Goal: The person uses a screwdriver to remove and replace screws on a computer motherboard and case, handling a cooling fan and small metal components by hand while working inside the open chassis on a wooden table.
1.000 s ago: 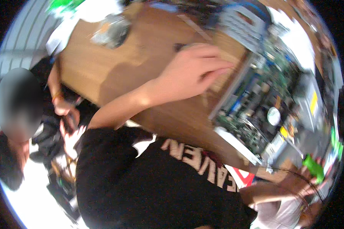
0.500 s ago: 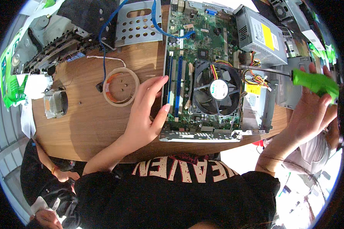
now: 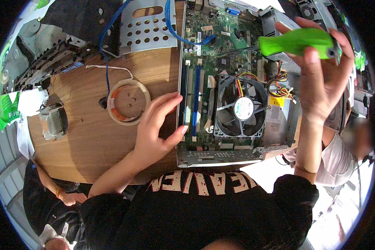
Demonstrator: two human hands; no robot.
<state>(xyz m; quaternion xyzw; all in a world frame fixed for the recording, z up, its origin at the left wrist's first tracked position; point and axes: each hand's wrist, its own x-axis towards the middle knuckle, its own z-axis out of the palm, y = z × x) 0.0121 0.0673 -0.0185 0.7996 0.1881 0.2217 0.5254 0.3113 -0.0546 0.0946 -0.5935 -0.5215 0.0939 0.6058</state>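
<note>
At the centre of the frame, my left hand [image 3: 154, 129] lies open and flat, fingers spread, with the fingertips resting on the left edge of the green motherboard [image 3: 221, 54], beside the blue memory slots [image 3: 196, 100]. At upper right, my right hand [image 3: 321, 79] is closed around the green screwdriver [image 3: 296, 41], held raised above the board; its dark shaft points left across the upper part of the board. The motherboard sits inside an open metal computer case [image 3: 216, 156] at centre right of the frame, on the wooden desk [image 3: 83, 141]. The black cooling fan [image 3: 239, 108] is mounted right of the memory slots, with coloured wires just above it. Left of my left hand, a roll of tape [image 3: 128, 102] lies flat on the desk, close to the fingers but not touching. A small heatsink [image 3: 53, 121] lies at far left. A perforated metal bracket [image 3: 148, 25] and blue cables [image 3: 171, 21] occupy the upper centre.
</note>
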